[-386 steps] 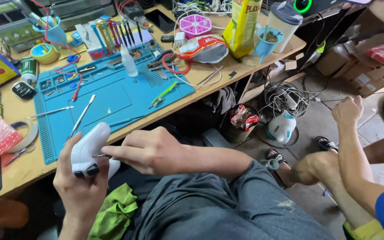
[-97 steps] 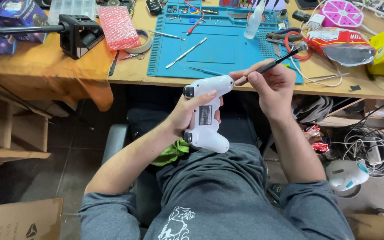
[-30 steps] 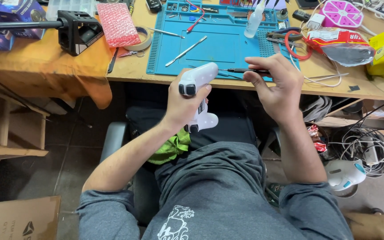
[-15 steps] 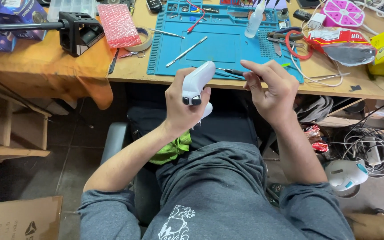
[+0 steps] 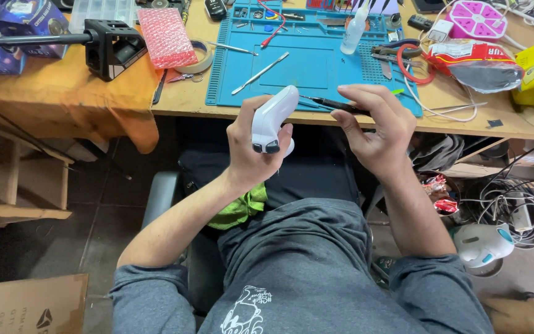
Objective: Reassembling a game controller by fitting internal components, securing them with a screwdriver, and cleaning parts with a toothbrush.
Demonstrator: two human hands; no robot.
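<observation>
One head view is given, and in it two bare hands are seen above the lap, just in front of the tabletop edge; a white game controller is gripped in the left hand, held edge-on and tilted, the fingers wrapped fully round one grip while the other end juts up free; the hard plastic shell is judged light, stiff and rather smooth, best taken by its grips; a thin black screwdriver is pinched lightly in the half-curled right hand, its tip lying just beside the controller's upper end; whether they touch cannot be told; a blue work mat lies beyond.
</observation>
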